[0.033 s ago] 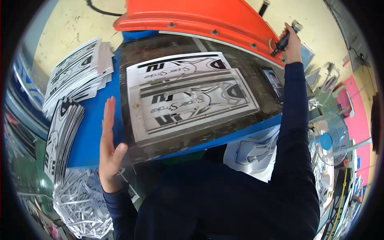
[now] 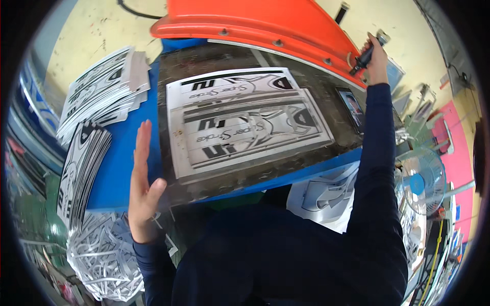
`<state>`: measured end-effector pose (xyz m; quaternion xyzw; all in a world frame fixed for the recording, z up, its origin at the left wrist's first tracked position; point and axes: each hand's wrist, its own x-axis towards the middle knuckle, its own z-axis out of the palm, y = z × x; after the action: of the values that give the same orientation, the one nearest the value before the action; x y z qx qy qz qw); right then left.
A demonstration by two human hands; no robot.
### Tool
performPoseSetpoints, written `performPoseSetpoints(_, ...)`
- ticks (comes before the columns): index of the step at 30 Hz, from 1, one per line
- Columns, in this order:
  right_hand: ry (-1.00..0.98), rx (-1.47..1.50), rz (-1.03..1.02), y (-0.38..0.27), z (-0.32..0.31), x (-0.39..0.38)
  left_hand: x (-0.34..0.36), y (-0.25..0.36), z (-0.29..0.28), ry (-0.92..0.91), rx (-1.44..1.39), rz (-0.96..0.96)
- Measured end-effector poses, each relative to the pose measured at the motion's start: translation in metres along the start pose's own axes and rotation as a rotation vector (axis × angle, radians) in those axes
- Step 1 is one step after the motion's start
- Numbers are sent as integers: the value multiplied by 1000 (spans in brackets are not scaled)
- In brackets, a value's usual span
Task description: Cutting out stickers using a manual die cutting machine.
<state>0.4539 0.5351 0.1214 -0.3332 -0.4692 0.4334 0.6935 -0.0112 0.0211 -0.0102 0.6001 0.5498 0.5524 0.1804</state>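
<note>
My right hand (image 2: 376, 58) grips a black handle with a metal end (image 2: 382, 38), at the right of a large orange metal machine part (image 2: 255, 18). My left hand (image 2: 148, 183) has its fingers stretched out, thumb apart, beside the left edge of a dark worn board (image 2: 204, 188); it holds nothing, and I cannot tell whether it touches the surface. On the board lie printed white sheets (image 2: 232, 84) with black graphics, overlaid in front by a clear cutting template (image 2: 255, 127). A small device with a lit screen (image 2: 351, 109) lies on the board's right side.
A blue surface (image 2: 120, 173) runs under the board. Two stacks of printed sheets (image 2: 102, 86) (image 2: 81, 168) stand at the left. Below left is a heap of paper offcuts (image 2: 104, 255). A fan (image 2: 418, 181) stands at the right, and loose white sheets (image 2: 316, 194) lie under the front edge.
The whole view has shifted very slightly. Both hands keep about the same place and pose, the right one still on the handle.
</note>
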Motion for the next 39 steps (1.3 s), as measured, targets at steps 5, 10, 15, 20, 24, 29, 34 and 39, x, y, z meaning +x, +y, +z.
performPoseSetpoints(5, -78, 52, 34, -11, 4, -30, -1, -4, -3, -24, 5, -3)
performPoseSetpoints(10, -132, 85, 19, -33, 16, -96, 7, 18, -1, -60, 119, 35)
performPoseSetpoints(15, -231, 117, -22, -56, 38, -176, 30, 67, 15, -180, 283, 176)
performPoseSetpoints(20, -376, 136, -1, -75, 64, -249, 59, 106, 42, -267, 290, 353)
performPoseSetpoints(24, -560, 123, -2, -89, 79, -305, 76, 125, 52, -256, 237, 510)
performPoseSetpoints(29, -844, -172, -394, -102, 75, -321, 87, 133, 58, -243, 226, 641)
performPoseSetpoints(34, -150, -787, -1001, -98, 61, -231, 83, 140, 49, 34, 293, 646)
performPoseSetpoints(39, -169, -526, -783, -74, 43, -195, 81, 152, 42, 381, 462, 720)
